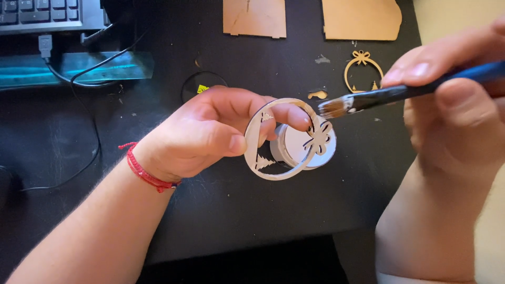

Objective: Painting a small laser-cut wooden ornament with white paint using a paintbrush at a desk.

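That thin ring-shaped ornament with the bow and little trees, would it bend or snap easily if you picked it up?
The ornament looks stiff rather than floppy: pinched at one edge by the left hand, it keeps its shape. It probably weighs little, being thin and mostly cut-out. The narrow ring and small tree shapes seem fragile, so a hard squeeze might snap them. The brush in the right hand nearly reaches it.

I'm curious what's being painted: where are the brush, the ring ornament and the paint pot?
brush [368,99]: head view, dark ferrule.
ring ornament [255,134]: head view, left rim.
paint pot [294,150]: head view, pale top.
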